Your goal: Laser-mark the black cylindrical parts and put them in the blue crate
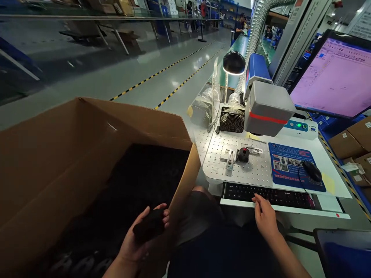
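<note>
My left hand (pixel 136 239) is closed around a dark black part (pixel 149 226), whose exact kind I cannot make out. It is above the near right side of a large open cardboard box (pixel 188 170), over a mass of dark contents (pixel 142 177). My right hand (pixel 265 216) is at the front edge of a black keyboard (pixel 240 191), fingertips over its lower keys, holding nothing visible. On the perforated metal plate (pixel 214 166), a small round black part (pixel 243 155) with a red spot on top sits against metal locating brackets (pixel 230 160).
Above the plate hangs a grey marking-machine head (pixel 269 108) with a red stripe. A lamp (pixel 234 62) and a fan (pixel 232 120) stand behind it. To the right are a mouse (pixel 311 171), a mouse pad (pixel 292 166) and a monitor (pixel 333 77). A person (pixel 240 25) works far back.
</note>
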{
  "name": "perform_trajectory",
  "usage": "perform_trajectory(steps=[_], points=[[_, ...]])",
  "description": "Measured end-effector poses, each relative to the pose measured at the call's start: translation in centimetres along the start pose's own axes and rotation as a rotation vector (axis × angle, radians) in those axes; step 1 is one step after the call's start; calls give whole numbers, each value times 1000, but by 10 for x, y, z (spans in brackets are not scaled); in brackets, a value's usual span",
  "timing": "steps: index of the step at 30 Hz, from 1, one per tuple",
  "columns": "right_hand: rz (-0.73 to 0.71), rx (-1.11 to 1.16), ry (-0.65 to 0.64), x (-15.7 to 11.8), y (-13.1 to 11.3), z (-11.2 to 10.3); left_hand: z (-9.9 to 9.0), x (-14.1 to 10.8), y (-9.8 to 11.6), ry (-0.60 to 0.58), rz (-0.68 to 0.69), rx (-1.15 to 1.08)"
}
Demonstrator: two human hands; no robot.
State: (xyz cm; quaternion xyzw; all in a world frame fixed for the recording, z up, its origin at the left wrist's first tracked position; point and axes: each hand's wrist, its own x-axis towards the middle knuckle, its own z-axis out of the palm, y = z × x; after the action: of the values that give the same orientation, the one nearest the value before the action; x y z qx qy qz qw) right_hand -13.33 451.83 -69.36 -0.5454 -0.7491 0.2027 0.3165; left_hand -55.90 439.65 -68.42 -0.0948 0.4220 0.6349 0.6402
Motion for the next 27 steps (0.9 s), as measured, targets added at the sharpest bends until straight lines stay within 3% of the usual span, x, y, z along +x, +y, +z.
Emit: perform_trajectory(steps=[6,15,22,27], points=[[-35,4,-32,-3,6,14,7,-3,1,12,-36,32],[-85,-21,-9,7,-1,7,13,-9,1,35,-21,20],[-92,-13,93,63,-18,-9,19,-13,2,54,1,51],[-22,20,159,119,-25,-2,20,-15,3,73,3,51]])
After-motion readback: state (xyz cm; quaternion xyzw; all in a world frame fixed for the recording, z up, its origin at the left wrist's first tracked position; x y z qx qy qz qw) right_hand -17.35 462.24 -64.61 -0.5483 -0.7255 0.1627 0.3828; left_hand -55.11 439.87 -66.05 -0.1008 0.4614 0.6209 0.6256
